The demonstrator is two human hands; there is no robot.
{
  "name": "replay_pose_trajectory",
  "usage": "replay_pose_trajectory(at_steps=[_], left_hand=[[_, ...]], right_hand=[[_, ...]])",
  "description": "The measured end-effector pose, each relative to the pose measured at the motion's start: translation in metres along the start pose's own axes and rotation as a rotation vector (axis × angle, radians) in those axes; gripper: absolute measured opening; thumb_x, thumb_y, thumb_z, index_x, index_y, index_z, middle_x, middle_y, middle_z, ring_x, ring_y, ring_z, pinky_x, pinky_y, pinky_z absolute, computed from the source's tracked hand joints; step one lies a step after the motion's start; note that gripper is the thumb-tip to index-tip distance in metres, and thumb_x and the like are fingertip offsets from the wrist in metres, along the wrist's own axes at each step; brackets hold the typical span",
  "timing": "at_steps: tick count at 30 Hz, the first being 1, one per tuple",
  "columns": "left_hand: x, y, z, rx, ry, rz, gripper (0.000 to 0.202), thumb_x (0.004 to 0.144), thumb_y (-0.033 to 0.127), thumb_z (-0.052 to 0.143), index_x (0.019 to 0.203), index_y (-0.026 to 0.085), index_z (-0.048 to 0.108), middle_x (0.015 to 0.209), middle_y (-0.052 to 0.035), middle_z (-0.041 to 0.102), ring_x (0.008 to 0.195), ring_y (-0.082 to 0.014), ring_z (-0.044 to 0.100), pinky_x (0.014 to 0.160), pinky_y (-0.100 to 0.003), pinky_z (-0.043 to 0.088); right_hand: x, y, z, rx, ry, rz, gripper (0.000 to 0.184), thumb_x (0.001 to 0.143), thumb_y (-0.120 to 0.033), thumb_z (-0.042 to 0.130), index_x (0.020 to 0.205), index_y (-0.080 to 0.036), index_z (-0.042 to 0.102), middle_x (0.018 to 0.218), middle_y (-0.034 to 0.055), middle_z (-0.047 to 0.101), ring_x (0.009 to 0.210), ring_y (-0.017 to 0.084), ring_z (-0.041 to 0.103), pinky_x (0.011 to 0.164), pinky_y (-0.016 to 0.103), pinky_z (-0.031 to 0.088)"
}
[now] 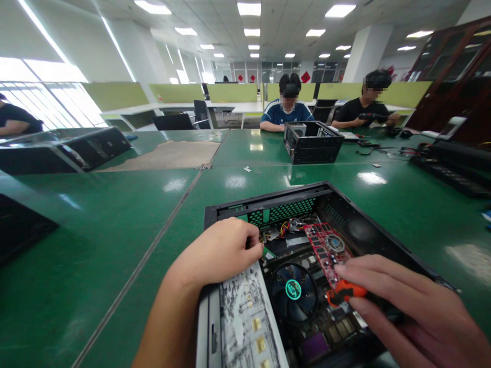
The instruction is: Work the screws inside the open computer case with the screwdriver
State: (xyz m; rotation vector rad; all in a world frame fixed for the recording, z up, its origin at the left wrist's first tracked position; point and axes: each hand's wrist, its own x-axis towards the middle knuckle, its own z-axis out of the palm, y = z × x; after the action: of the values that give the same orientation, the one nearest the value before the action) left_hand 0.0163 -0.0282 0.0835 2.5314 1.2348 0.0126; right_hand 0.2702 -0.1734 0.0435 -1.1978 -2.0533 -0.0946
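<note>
Sitting inside case (360,230), red card (319,249), black fan (293,290)

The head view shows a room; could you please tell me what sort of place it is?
Probably an office doubling as a computer workshop: an open computer case sits on the green table, with partitions and chairs behind.

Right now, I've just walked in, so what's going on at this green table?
A person has both hands at an open computer case. The right hand holds an orange-and-black tool near a red circuit board inside. The left hand is curled over a silver metal box; I can't tell whether it grips anything. Across the table, someone in a blue shirt sits behind another open case.
</note>
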Motion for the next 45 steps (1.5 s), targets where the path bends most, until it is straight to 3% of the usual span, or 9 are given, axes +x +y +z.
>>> replay_pose_trajectory(at_steps=[5, 11, 17, 22, 29, 41, 45], left_hand=[[0.0, -0.002, 0.001, -0.001, -0.003, 0.002, 0.025, 0.085, 0.03, 0.054, 0.065, 0.02, 0.064, 0.066, -0.0003, 0.065, 0.059, -0.0139, 0.054, 0.057, -0.028, 0.032], [0.0, -0.001, 0.002, -0.003, -0.003, 0.003, 0.024, 0.085, 0.03, 0.054, 0.066, 0.02, 0.065, 0.066, -0.0004, 0.066, 0.061, -0.014, 0.055, 0.058, -0.028, 0.033], [0.001, 0.001, -0.001, -0.003, -0.013, 0.0, 0.025, 0.085, 0.03, 0.053, 0.065, 0.019, 0.063, 0.066, -0.0001, 0.065, 0.059, -0.0131, 0.053, 0.057, -0.028, 0.032], [0.001, 0.0, 0.001, 0.001, -0.017, -0.002, 0.025, 0.085, 0.03, 0.053, 0.066, 0.019, 0.064, 0.066, 0.0002, 0.065, 0.06, -0.0131, 0.053, 0.057, -0.028, 0.031], [0.001, 0.0, 0.001, 0.003, -0.008, -0.007, 0.025, 0.086, 0.031, 0.052, 0.066, 0.02, 0.062, 0.065, 0.0011, 0.063, 0.06, -0.0131, 0.051, 0.057, -0.027, 0.03], [0.002, -0.004, 0.003, -0.001, -0.016, -0.004, 0.025, 0.086, 0.033, 0.052, 0.067, 0.02, 0.061, 0.066, 0.001, 0.063, 0.06, -0.013, 0.05, 0.058, -0.028, 0.029], [0.001, -0.002, 0.002, -0.004, -0.017, -0.008, 0.025, 0.086, 0.032, 0.052, 0.065, 0.019, 0.06, 0.065, 0.0008, 0.063, 0.06, -0.0128, 0.05, 0.058, -0.028, 0.029]], right_hand=[[-0.002, 0.001, 0.0, 0.065, 0.009, -0.015, 0.025, 0.086, -0.021, 0.07, 0.11, -0.024, 0.067, 0.095, 0.004, 0.078, 0.082, 0.016, 0.077, 0.069, 0.018, 0.063], [-0.011, 0.002, 0.002, -0.087, 0.063, 0.039, 0.031, 0.088, -0.022, 0.061, 0.119, -0.027, 0.067, 0.109, 0.0031, 0.08, 0.096, 0.023, 0.078, 0.091, 0.031, 0.064], [-0.015, 0.004, -0.002, -0.094, -0.002, 0.064, 0.034, 0.094, -0.026, 0.056, 0.128, -0.028, 0.062, 0.118, 0.0011, 0.078, 0.102, 0.021, 0.077, 0.093, 0.029, 0.062], [0.003, 0.006, -0.008, -0.041, -0.023, 0.152, 0.032, 0.097, -0.025, 0.053, 0.129, -0.028, 0.06, 0.116, -0.0012, 0.077, 0.095, 0.015, 0.077, 0.094, 0.022, 0.06], [0.042, 0.013, 0.002, -0.014, -0.087, 0.149, 0.029, 0.1, -0.02, 0.049, 0.126, -0.025, 0.06, 0.118, 0.0005, 0.075, 0.107, 0.013, 0.071, 0.102, 0.026, 0.054], [0.039, 0.015, 0.014, 0.074, -0.144, 0.148, 0.032, 0.101, -0.017, 0.047, 0.129, -0.027, 0.058, 0.12, -0.0032, 0.073, 0.109, 0.01, 0.068, 0.098, 0.021, 0.051], [0.041, 0.015, 0.014, 0.068, -0.131, 0.194, 0.022, 0.098, -0.022, 0.057, 0.118, -0.028, 0.061, 0.11, -0.0031, 0.073, 0.1, 0.013, 0.068, 0.09, 0.024, 0.053]])
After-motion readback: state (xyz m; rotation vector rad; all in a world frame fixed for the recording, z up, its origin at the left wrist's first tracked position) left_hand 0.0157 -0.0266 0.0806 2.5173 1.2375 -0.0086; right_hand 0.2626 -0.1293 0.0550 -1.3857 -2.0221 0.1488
